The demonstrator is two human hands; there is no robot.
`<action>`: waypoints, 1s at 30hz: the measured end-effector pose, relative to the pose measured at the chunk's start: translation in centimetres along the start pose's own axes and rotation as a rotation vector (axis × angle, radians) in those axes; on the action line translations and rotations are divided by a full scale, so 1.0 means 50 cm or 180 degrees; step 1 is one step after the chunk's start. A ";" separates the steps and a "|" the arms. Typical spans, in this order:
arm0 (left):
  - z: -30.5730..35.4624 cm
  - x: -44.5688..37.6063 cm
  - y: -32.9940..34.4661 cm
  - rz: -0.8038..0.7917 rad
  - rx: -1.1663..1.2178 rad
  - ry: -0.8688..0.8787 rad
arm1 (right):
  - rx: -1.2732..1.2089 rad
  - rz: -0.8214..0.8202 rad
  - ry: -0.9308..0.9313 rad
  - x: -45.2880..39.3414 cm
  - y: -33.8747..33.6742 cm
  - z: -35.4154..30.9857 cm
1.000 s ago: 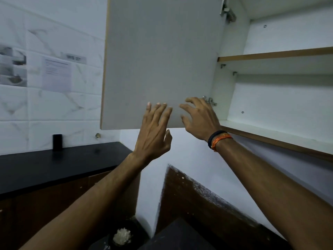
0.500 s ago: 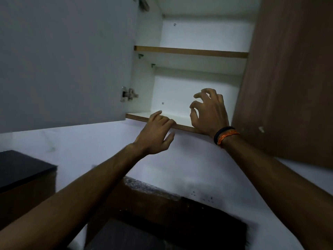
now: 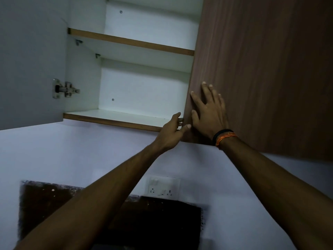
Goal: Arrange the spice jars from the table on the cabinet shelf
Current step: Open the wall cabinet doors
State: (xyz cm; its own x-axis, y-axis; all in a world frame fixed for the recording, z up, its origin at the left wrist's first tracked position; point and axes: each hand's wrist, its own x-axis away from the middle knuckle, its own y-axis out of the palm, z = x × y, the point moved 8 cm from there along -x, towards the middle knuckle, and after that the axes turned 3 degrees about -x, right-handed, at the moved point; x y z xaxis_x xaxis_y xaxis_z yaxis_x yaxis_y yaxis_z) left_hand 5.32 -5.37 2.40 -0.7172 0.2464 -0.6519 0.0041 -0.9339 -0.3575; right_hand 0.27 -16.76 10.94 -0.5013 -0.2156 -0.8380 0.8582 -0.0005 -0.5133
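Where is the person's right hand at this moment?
In the head view, the right hand lies flat against the brown cabinet door, right of centre, near its lower left corner, beside the left hand.

I see the cabinet's lower shelf, a white board with a brown front edge, running from the left cabinet wall to the wood-grain door on the right. I make out only its bare white top. Above it sits the upper shelf, also white with a brown edge; its top face is hidden from me.
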 end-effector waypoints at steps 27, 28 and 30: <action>0.077 0.076 0.075 -0.0339 0.1223 0.0279 | -0.0583 0.0903 0.0960 0.077 -0.134 -0.028; 0.092 0.084 0.086 -0.0451 0.1284 0.0332 | -0.0672 0.0961 0.0930 0.089 -0.153 -0.024; 0.127 0.103 0.113 -0.0783 0.1500 0.0491 | -0.0782 0.1086 0.0892 0.115 -0.194 -0.014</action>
State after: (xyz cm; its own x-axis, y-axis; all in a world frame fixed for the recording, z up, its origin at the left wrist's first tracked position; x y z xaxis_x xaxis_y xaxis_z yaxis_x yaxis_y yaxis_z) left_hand -2.75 -11.01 1.28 -0.5471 0.4741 -0.6899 -0.4886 -0.8501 -0.1967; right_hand -11.01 -17.30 10.95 -0.2360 0.1071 -0.9658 0.9439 0.2615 -0.2016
